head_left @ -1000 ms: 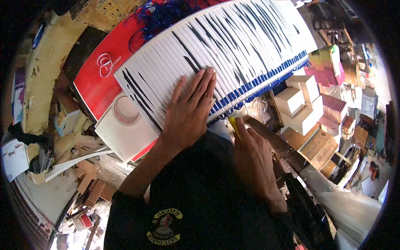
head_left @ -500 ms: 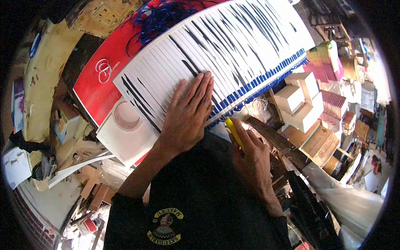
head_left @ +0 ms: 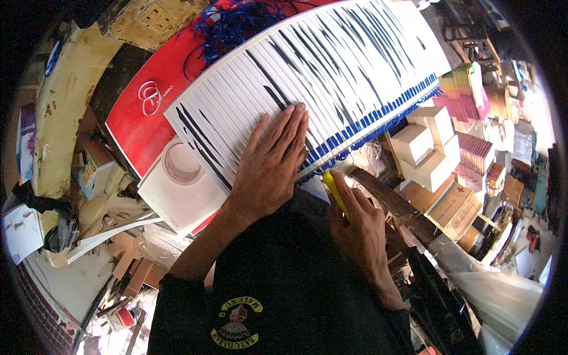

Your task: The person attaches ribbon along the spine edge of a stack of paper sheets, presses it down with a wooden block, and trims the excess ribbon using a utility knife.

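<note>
A large white panel [head_left: 378, 65] of narrow parallel strips with dark gaps lies slanted in front of me. Blue strip ends [head_left: 370, 125] line its near edge, with frayed blue strands hanging below. Flat on the panel's strips, near that edge, rests my left hand [head_left: 269, 157], its fingers stretched out. My right hand [head_left: 358, 219] is closed around a yellow-handled tool [head_left: 335, 190], just below the edge. The tool's thin metal tip points up at the blue fringe; whether it touches cannot be made out.
Under the panel is a red board [head_left: 133, 118], with a tape roll [head_left: 183, 163] on white sheets [head_left: 177, 198] at its near corner. A tangle of blue strands [head_left: 236, 29] lies at the back. White boxes [head_left: 429, 148] and a cardboard carton [head_left: 452, 207] stand right.
The view has shifted slightly, so the panel and red board sit a little lower and to the right. Both hands keep nearly the same places and grips.
</note>
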Available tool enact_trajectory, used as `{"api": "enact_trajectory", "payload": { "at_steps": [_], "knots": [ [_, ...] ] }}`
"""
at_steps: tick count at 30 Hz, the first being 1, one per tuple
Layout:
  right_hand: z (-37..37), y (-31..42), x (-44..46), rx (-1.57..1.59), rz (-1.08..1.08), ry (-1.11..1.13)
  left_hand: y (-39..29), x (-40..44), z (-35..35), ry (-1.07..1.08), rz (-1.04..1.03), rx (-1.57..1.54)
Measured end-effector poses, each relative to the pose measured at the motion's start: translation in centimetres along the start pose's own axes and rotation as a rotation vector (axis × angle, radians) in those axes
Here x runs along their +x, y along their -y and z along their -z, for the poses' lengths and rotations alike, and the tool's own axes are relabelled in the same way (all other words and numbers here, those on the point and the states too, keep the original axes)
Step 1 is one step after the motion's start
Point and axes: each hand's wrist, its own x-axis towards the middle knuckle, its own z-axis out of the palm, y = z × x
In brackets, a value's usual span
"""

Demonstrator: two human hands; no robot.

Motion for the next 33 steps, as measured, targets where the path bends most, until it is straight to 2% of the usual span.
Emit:
{"api": "enact_trajectory", "payload": {
  "at_steps": [11,16,23,25,26,28,29,31,32,33],
  "knots": [
    [-0.2,-0.3,0.0,0.000,0.035,-0.012,-0.1,0.0,0.1,0.008,0.005,0.023],
    [0.6,0.9,0.3,-0.095,-0.036,0.086,-0.1,0.1,-0.1,-0.002,0.005,0.039],
    [1.6,1.8,-0.7,-0.077,-0.034,0.031,-0.4,0.0,-0.2,-0.026,0.027,0.020],
    [1.8,2.6,0.5,-0.213,-0.206,0.255,-0.4,0.0,-0.3,-0.020,0.026,0.036],
    [1.2,1.9,0.1,-0.208,-0.218,0.245,-0.4,0.1,-0.3,-0.022,0.023,0.055],
    [-0.1,-0.3,-0.1,-0.298,-0.216,0.395,0.1,0.1,-0.1,-0.003,0.006,0.022],
    [1.1,0.2,-0.4,-0.308,-0.201,0.398,0.2,-0.1,-0.1,0.015,0.020,-0.011],
    [4.1,2.6,-2.5,-0.030,-0.218,0.196,0.0,-0.9,0.4,0.009,0.055,-0.030],
    [4.2,3.1,-2.2,-0.023,-0.218,0.195,0.2,-0.9,0.6,-0.001,0.066,-0.041],
    [4.1,3.7,-2.0,0.030,-0.198,0.089,0.2,-1.1,0.6,0.011,0.062,-0.038]
  ]
}}
